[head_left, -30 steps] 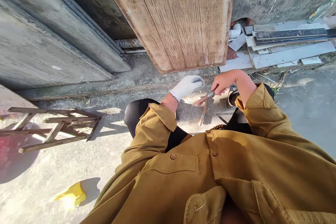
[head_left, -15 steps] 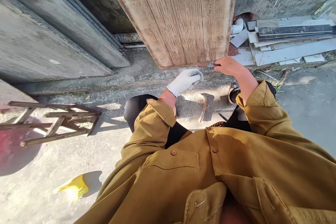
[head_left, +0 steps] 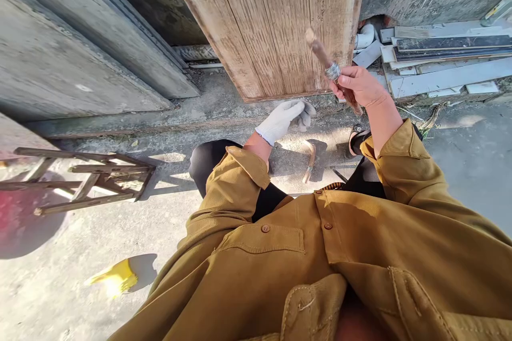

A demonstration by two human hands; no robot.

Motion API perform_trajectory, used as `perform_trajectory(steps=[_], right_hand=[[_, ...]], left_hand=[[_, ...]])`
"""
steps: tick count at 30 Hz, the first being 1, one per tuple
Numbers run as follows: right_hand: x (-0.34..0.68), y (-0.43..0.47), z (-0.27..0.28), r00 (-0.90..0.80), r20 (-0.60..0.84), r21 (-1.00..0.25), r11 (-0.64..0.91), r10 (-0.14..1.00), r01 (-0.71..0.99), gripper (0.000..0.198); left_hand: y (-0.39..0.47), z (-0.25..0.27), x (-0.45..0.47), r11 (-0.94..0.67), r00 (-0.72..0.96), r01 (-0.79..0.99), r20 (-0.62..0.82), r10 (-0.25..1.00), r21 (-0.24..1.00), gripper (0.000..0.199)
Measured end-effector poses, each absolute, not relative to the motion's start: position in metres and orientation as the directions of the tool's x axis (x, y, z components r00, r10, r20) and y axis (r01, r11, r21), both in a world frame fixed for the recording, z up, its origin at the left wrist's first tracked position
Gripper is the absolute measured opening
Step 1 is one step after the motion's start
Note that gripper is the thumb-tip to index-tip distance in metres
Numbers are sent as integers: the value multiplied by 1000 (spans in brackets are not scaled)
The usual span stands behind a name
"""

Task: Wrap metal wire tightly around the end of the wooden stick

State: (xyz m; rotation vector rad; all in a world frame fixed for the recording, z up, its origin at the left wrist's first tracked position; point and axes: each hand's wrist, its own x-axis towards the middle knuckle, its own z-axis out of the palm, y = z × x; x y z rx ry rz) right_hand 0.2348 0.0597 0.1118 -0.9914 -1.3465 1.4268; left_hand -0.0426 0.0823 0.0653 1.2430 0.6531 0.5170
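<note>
Rising before the board, the stick is gripped by the right hand. The left hand, grip unclear, is thus left farther below.

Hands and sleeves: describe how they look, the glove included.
The left hand wears a white, dark-hemmed glove; the right hand is bare. Both mustard-brown sleeves have wide, loose cuffs that leave part of each forearm uncovered.

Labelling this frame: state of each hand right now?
Left hand: gloved, partly curled; can't tell whether it holds anything.
Right hand: closed around a wire-wrapped stick.
</note>
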Motion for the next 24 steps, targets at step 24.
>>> perform_trajectory(steps=[24], right_hand=[[211,57,114,-738,-404,-873,11,540,487,28]], left_hand=[[83,77,-40,-171,599,424,-134,790,889,15]])
